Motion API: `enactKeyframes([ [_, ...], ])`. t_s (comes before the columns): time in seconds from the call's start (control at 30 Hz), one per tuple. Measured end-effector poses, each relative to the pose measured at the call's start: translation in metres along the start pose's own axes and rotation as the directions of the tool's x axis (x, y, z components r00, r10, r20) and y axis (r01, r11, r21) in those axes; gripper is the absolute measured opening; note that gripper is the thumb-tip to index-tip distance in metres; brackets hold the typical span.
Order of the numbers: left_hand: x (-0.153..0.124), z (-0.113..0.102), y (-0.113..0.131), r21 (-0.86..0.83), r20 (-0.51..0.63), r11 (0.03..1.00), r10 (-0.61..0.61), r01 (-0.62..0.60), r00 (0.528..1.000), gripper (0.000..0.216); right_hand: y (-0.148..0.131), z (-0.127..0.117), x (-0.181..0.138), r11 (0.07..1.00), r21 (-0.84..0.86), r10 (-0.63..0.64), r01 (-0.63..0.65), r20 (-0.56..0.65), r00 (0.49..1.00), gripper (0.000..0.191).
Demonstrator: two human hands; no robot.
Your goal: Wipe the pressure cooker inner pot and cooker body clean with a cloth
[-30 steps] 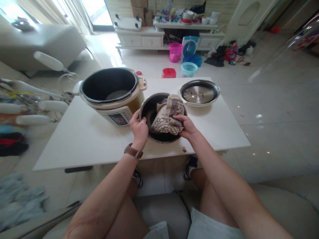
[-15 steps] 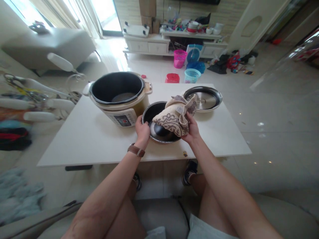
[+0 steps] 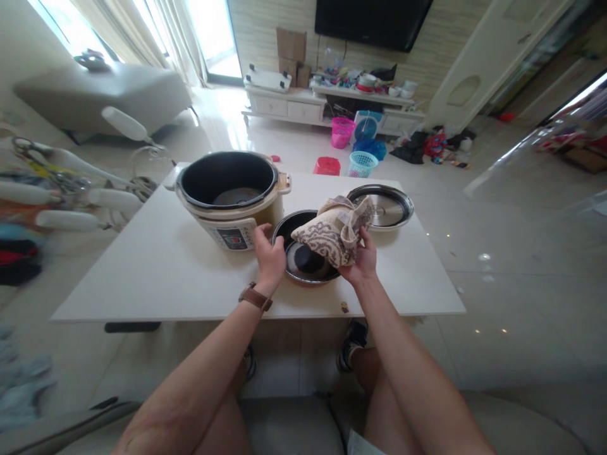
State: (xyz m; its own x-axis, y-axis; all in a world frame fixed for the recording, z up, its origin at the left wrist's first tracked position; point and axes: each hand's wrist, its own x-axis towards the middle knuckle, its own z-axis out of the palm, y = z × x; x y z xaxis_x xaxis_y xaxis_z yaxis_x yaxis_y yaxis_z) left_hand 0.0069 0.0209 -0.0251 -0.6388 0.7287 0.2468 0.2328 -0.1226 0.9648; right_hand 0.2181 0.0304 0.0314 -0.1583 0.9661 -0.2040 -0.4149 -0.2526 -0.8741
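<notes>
A dark inner pot [image 3: 303, 262] sits on the white table [image 3: 156, 278] in front of me. My left hand [image 3: 268, 256] grips its left rim, fingers closed. My right hand [image 3: 361, 256] holds a bunched beige patterned cloth [image 3: 332, 237] lifted above the pot's right side. A cream electric cooker [image 3: 230, 196] with its dark cavity open stands just left of the pot. The cooker's round lid [image 3: 384, 205] lies upside down on the table to the right.
A drying rack with white bars [image 3: 71, 196] stands left of the table. Beyond the table, pink [image 3: 342, 131] and blue baskets [image 3: 360, 163] and a red tub [image 3: 326, 165] sit on the tiled floor. My knees are below the table's near edge.
My right hand has lifted the cloth out of the pot and now holds it above the right rim. The left hand stays on the rim. The view has tilted upward.
</notes>
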Motion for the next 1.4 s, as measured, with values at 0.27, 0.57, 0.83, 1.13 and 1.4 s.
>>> enactKeyframes([
  [0.27, -0.045, 0.009, 0.047, -0.390, 0.585, 0.812, -0.145, 0.434, 0.798, 0.036, -0.001, 0.004, 0.001, 0.992, 0.129, 0.004, -0.003, -0.006, 1.000, 0.044],
  [0.57, -0.027, 0.036, 0.051, -0.565, 0.619, 0.436, -0.337, 0.700, 0.710, 0.044, 0.012, -0.008, 0.015, 0.949, -0.214, -0.246, 0.232, -0.037, 0.969, 0.043],
  [0.83, -0.007, 0.028, 0.032, -0.349, 0.194, 0.931, -0.035, 0.103, 0.980, 0.036, 0.028, -0.063, 0.028, 0.601, -0.799, -0.333, 0.025, -0.222, 0.916, 0.061],
  [1.13, -0.004, 0.015, 0.026, 0.031, 0.313, 0.949, 0.289, -0.313, 0.905, 0.015, 0.066, -0.057, 0.032, 0.749, -0.663, -0.283, 0.022, -0.289, 0.915, 0.058],
  [1.4, -0.026, 0.012, 0.042, 0.187, 0.953, 0.755, 0.015, -0.629, 0.301, 0.042, 0.073, -0.047, 0.031, 0.877, -0.448, -0.386, 0.174, -0.440, 0.810, 0.037],
])
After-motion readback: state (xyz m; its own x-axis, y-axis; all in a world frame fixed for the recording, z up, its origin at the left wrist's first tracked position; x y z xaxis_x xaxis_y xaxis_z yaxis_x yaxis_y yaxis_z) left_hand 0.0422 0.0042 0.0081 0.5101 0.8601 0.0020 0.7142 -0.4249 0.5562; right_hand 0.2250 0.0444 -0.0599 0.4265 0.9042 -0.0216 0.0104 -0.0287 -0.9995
